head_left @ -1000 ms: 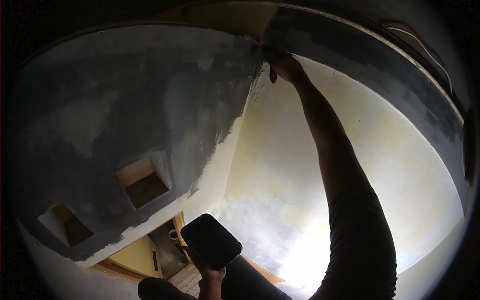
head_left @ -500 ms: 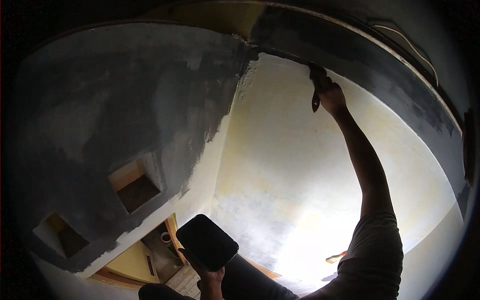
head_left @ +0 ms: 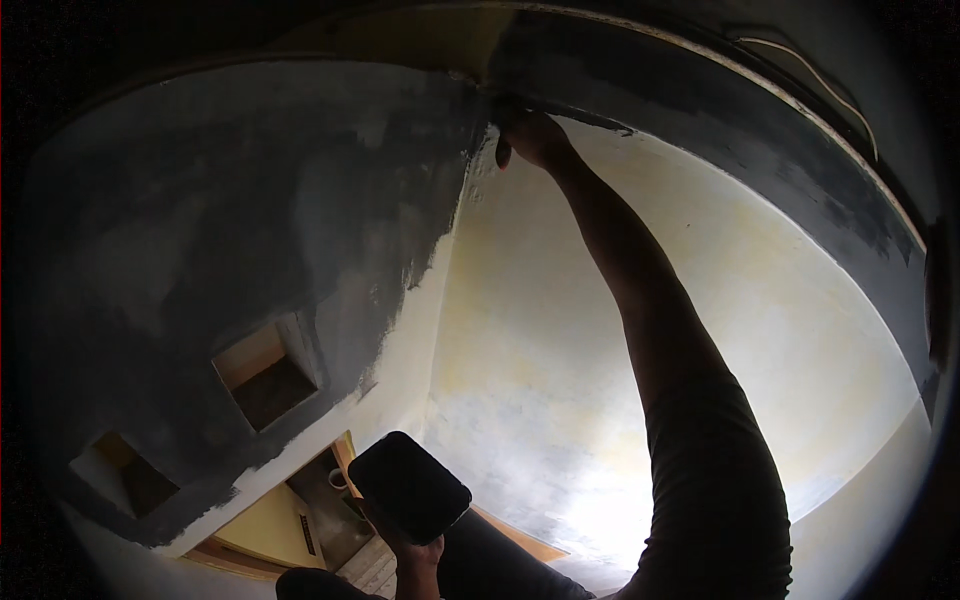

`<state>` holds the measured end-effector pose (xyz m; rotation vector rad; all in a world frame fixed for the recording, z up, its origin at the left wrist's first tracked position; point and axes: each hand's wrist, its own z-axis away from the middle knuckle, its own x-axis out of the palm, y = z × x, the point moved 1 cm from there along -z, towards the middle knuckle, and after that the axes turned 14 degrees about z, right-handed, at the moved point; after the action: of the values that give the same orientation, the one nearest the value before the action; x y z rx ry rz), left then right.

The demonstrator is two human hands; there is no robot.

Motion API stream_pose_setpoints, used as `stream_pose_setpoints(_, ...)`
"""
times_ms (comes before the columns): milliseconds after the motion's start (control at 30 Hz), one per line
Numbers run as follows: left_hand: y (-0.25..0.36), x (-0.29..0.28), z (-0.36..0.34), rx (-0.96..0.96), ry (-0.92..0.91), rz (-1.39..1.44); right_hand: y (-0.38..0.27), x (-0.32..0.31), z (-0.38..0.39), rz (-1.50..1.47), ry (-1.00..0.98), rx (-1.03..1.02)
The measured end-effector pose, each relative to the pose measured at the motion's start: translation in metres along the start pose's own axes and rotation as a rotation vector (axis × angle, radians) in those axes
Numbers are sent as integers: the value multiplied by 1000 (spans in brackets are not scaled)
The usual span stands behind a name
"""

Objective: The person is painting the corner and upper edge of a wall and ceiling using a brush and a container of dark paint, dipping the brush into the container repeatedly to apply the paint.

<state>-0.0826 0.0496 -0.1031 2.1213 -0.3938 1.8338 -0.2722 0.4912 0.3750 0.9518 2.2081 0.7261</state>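
Note:
My right hand (head_left: 540, 138) is raised high on the pale wall (head_left: 590, 290), near the corner where it meets the dark-painted wall. Its fingers are closed round a paintbrush, whose dark handle (head_left: 503, 152) points down; the bristles are lost in shadow against the dark paint. Low in the view, my left hand (head_left: 412, 550) grips a black rectangular tray (head_left: 410, 488) with rounded corners from below. Whatever the tray contains is too dark to make out. A thin, ragged dark line of paint (head_left: 590, 116) runs along the pale wall's top edge, right of my right hand.
To the left, the dark-painted wall (head_left: 200, 220) has two recessed niches (head_left: 265, 380). Below them is a doorway (head_left: 335, 490) with a wooden frame. A dark band (head_left: 660, 90) crosses above the pale wall, and a loose cable (head_left: 820, 80) hangs at the upper right.
My right hand has moved left with the paintbrush along the pale wall's top edge to the corner. Dark paint shows where it was. My left hand and the tray have barely shifted.

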Motion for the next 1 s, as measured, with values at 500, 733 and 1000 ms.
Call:
stream_pose_setpoints(500,-7,-4,-2,156,-26,-666,60,-88,152,222,398,43)
stream_pose_setpoints(733,-6,2,0,-94,155,209,10,-28,46,24,115,-132)
stream_pose_setpoints(1000,-3,3,2,-119,171,166,68,-68,61,-302,81,276)
